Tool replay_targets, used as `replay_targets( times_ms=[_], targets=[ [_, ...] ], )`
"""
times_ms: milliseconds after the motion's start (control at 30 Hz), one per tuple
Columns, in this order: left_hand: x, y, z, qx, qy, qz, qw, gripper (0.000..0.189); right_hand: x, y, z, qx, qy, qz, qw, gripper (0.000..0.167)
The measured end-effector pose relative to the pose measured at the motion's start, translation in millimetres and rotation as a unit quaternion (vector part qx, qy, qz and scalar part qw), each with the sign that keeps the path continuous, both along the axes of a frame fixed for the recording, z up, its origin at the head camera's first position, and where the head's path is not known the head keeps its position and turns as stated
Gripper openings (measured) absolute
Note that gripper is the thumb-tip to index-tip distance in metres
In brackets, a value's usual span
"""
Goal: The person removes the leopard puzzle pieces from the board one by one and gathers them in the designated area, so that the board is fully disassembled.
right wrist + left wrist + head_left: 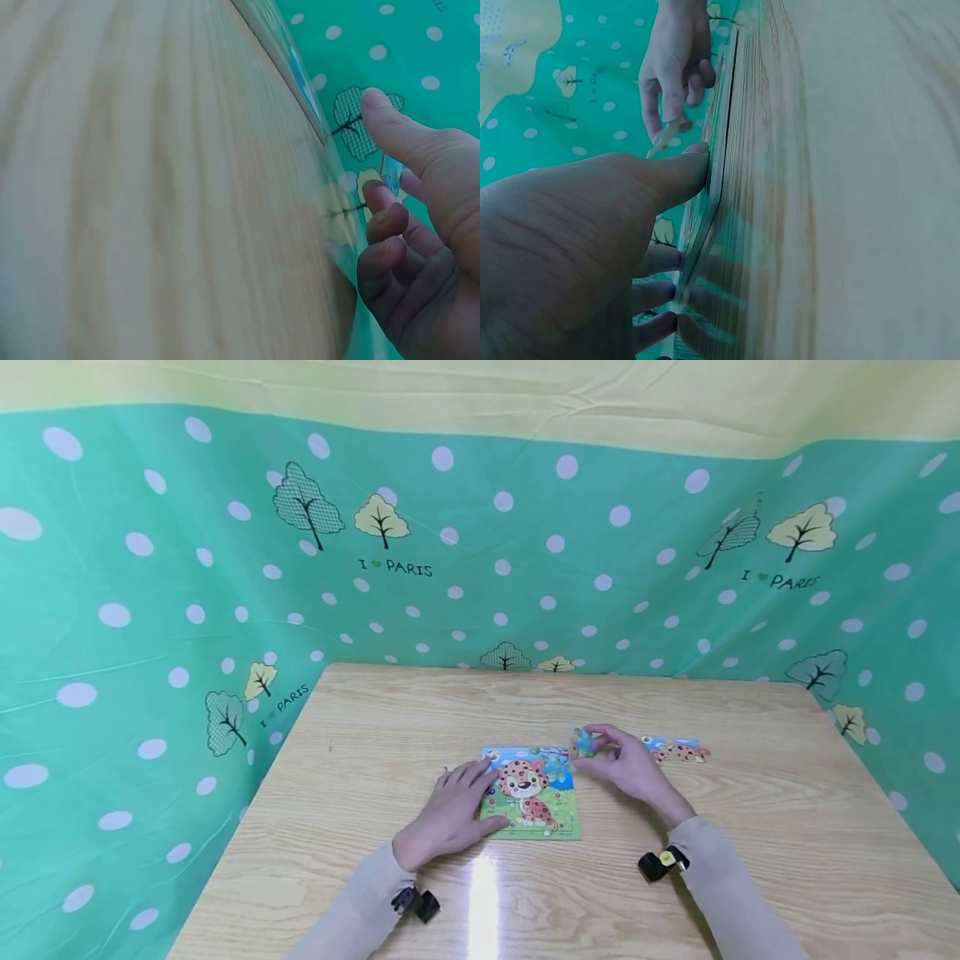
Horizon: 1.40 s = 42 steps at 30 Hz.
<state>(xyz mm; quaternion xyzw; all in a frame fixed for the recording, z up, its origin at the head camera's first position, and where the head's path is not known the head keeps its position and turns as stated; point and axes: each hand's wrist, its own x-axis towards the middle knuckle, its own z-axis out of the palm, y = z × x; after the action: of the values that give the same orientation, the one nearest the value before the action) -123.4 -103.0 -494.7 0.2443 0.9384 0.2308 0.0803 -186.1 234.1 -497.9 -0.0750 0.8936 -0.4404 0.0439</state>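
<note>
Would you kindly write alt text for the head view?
A person's right hand pinches a puzzle piece by the upper-right corner of a leopard puzzle; the left hand rests on its left side. More pieces lie farther right on a wooden table.

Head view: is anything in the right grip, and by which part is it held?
Yes, a puzzle piece, held by the edge nearest the right grip; exact contact points are unclear.

Flat leopard puzzle (531, 793), blue-green piece (583, 743) aloft near far-right corner
</note>
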Motion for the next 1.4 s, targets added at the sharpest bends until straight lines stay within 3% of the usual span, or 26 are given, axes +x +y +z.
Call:
replay_targets(
  times_ms=[633,1167,1400],
  targets=[
    [0.4,2.9,-2.0,-0.006,0.0,-0.001,1.0,0.082,6.4,51.1,9.3,0.037,0.009,-0.038,0.9986,0.072],
    [0.0,-0.9,-3.2,-0.005,0.012,-0.004,0.9999,0.082,14.0,99.5,22.0,0.093,0.012,-0.057,0.994,0.08],
    [-0.3,-0.4,-4.6,-0.006,0.015,-0.005,0.9998,0.082,15.1,118.8,24.4,0.111,-0.006,-0.064,0.9918,0.086]
  ],
)
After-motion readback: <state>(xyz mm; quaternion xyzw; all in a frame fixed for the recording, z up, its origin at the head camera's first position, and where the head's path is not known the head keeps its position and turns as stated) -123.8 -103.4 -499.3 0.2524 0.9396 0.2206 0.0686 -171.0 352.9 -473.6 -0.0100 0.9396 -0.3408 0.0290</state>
